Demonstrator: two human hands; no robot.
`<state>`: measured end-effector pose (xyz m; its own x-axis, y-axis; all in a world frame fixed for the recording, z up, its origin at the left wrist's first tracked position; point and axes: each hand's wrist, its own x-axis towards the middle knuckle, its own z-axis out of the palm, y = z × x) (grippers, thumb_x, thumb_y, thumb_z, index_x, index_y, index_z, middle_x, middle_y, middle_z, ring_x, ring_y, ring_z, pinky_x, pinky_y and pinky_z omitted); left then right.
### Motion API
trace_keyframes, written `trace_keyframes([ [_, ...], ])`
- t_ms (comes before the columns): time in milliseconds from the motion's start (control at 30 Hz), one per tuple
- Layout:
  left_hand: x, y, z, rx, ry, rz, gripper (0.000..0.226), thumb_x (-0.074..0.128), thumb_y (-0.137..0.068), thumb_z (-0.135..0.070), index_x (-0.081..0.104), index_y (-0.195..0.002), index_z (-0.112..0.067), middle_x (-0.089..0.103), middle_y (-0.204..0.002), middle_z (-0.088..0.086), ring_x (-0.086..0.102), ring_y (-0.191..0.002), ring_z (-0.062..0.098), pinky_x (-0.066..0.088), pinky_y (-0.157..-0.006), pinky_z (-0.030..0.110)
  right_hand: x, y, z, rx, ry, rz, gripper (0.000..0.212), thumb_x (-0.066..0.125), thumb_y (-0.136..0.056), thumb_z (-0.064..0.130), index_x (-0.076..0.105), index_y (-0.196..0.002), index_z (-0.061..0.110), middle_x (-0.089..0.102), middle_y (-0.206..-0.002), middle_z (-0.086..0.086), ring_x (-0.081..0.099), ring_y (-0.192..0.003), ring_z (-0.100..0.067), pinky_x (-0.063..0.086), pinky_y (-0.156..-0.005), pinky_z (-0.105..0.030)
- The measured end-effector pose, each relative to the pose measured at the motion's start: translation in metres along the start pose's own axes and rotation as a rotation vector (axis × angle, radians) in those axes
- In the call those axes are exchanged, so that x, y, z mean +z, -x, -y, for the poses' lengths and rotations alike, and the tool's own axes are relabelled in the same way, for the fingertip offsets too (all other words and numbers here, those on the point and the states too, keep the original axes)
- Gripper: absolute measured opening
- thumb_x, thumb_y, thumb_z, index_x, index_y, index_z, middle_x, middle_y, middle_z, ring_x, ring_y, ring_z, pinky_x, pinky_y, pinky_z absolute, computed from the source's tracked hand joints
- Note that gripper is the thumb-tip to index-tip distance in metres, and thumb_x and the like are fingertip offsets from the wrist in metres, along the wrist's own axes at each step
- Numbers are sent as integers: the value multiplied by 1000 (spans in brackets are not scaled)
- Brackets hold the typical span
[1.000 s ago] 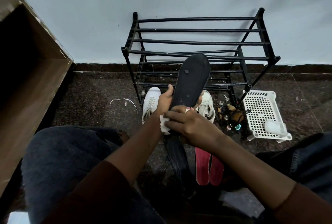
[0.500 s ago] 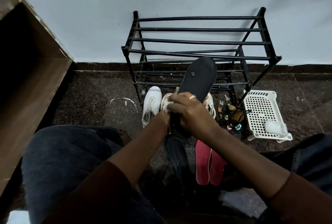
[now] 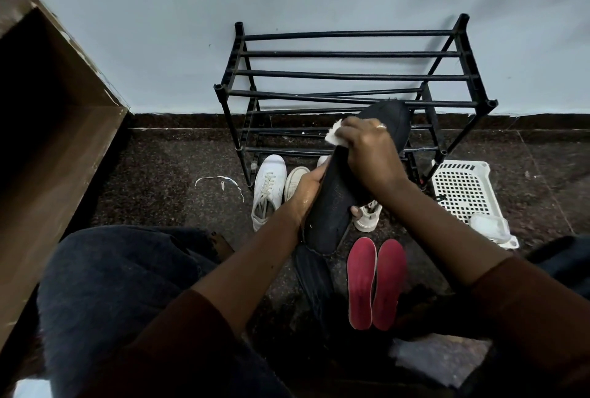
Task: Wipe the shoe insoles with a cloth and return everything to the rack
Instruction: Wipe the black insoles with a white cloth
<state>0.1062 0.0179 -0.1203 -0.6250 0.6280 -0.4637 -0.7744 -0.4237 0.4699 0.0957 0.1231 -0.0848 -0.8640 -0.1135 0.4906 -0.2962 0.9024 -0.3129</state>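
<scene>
One black insole (image 3: 335,203) is held up, tilted, in front of the rack (image 3: 351,75). The left hand (image 3: 306,187) grips its lower half from the side. The right hand (image 3: 370,155) curls round a white cloth (image 3: 333,135), pressing it to the upper half. On the floor (image 3: 159,174) below lie a second black insole (image 3: 314,276) and two red insoles (image 3: 376,282), side by side. White shoes (image 3: 268,190) stand at the rack's foot, with a white basket (image 3: 463,187) to the right.
</scene>
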Motion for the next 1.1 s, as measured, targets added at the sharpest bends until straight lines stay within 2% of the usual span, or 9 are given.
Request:
trace_keyframes([
  [67,1,4,-1,0,-24,-23,44,41,-94,-46,59,-112,-10,61,-99,14,63,-74,25,54,-58,27,-1,-6,-5,87,-16,-30,24,56,-67,-16,70,-79,-1,67,-86,-14,59,-71,-36,48,-64,-35],
  [167,0,6,-6,16,-43,-136,64,29,-99,-48,76,-81,-9,70,-82,12,68,-68,22,55,-63,27,4,1,6,49,-22,-38,19,55,-70,-9,69,-78,1,66,-85,-12,58,-70,-33,44,-64,-34],
  [267,-5,13,-10,108,-99,-151,64,25,-103,-29,74,-66,-10,68,-69,7,67,-64,14,53,-66,23,10,25,25,-16,-42,-9,14,62,-73,-8,69,-79,2,65,-85,-10,59,-72,-32,41,-66,-33],
  [433,-12,14,-8,202,-473,-196,33,25,-103,-21,50,-82,-25,51,-82,-4,53,-72,7,46,-67,23,11,45,32,-92,-106,-14,15,58,-76,-5,70,-81,2,66,-87,-12,60,-73,-31,39,-66,-30],
  [500,-5,14,-7,188,-203,-93,51,26,-100,-38,67,-76,-16,64,-75,1,63,-68,10,52,-68,23,10,39,25,-81,-95,-48,17,53,-77,-1,69,-78,1,67,-86,-13,61,-72,-32,47,-62,-32],
  [600,-2,8,-5,56,-50,2,70,23,-90,-65,63,-104,-9,71,-87,12,68,-78,19,53,-78,30,8,24,9,-24,-27,-81,15,56,-71,-6,69,-76,-1,67,-84,-15,61,-69,-34,49,-60,-32],
  [767,1,10,-3,-60,-69,165,89,72,-65,-59,46,-133,-7,60,-112,18,67,-83,29,55,-57,29,-4,-8,-33,173,68,-106,19,52,-71,-12,68,-76,-4,65,-77,-17,58,-67,-34,39,-57,-28],
  [1000,-3,13,-3,-129,-132,109,54,47,-80,-52,69,-108,-11,65,-111,13,64,-96,33,49,-63,30,-13,-11,-46,334,56,-242,23,47,-71,-14,68,-75,-6,64,-73,-21,60,-64,-33,38,-60,-32],
  [1100,-4,14,-5,-83,-137,70,50,42,-82,-45,70,-96,-6,68,-92,17,66,-77,32,53,-64,35,-3,2,-28,284,2,-163,19,55,-75,-13,69,-78,-1,66,-79,-16,59,-69,-29,29,-58,-20],
])
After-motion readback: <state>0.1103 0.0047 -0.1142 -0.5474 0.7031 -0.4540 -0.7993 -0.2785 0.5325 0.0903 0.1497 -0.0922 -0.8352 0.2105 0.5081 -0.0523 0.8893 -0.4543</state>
